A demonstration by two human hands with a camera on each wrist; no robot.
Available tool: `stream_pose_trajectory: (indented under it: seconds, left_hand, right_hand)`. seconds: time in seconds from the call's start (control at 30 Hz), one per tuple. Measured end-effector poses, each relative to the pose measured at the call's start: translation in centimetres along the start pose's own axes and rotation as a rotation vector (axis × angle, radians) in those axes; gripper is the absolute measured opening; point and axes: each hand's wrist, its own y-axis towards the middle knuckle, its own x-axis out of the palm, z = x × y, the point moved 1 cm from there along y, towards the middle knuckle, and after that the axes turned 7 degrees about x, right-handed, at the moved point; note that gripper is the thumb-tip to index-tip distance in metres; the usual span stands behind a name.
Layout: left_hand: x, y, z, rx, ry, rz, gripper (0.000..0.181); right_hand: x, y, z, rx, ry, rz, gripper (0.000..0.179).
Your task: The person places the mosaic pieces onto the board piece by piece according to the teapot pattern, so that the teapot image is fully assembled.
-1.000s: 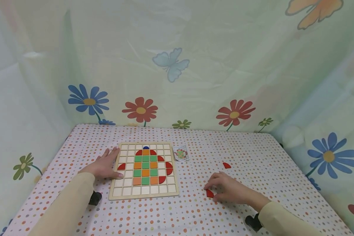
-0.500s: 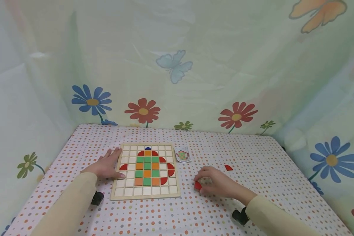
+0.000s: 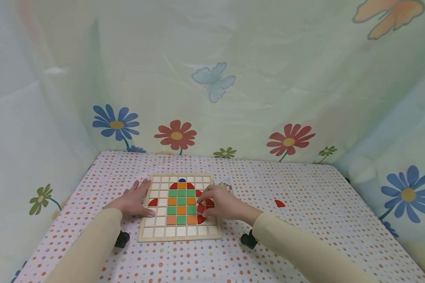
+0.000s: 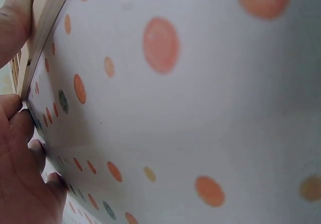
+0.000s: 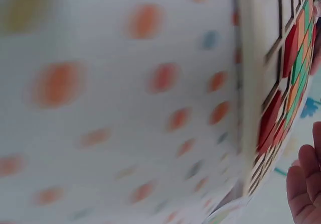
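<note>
A wooden grid board (image 3: 178, 238) lies flat on the table, with green, orange, red and blue tiles forming a pattern in its cells. My left hand (image 3: 132, 200) rests at the board's left edge, thumb on its surface and fingers spread along the rim. In the left wrist view, this hand's fingers (image 4: 22, 169) lie by the board's side. Over the right part of the pattern, my right hand (image 3: 224, 202) pinches a red quarter-circle tile (image 3: 200, 208) between thumb and fingers. Whether this tile touches the board I cannot tell. The right hand covers some cells.
Another red quarter-circle tile (image 3: 279, 203) lies loose on the dotted tablecloth (image 3: 304, 243), right of the board. A small picture card (image 3: 229, 185), partly hidden by my right hand, lies beside the board's upper right. A flower-printed sheet (image 3: 212, 129) hangs behind the table.
My right hand has picked up a red quarter-circle tile from the tablecloth and carried it left to above the board. The left hand stays at the board's left edge.
</note>
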Motion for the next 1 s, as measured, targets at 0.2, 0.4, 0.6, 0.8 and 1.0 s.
stream_pose_trajectory:
  seconds: [0.2,0.4,0.6,0.8,1.0]
  left_hand:
    - [0.1,0.1,0.1,-0.004,0.003,0.005,0.117]
    - [0.1,0.1,0.2,-0.012,-0.011,0.004,0.116]
    - [0.0,0.1,-0.1,-0.009,-0.011,-0.003,0.116]
    - [0.2,0.2,-0.2,-0.014,-0.005,0.001,0.116]
    - [0.3,0.4,-0.3,-0.027,-0.003,0.004,0.114]
  right_hand:
    - [0.4,2.8,-1.9,0.015,-0.038,-0.023,0.029]
    - [0.8,5.1,-3.7,-0.037,-0.048,-0.053,0.028]
    - [1.9,7.6,-5.3,-0.063,-0.112,-0.069,0.029]
    - [2.7,9.3,-7.0,-0.055,-0.206,-0.098,0.030]
    - [3.3,10.1,-7.8,-0.020,-0.249,-0.114,0.029]
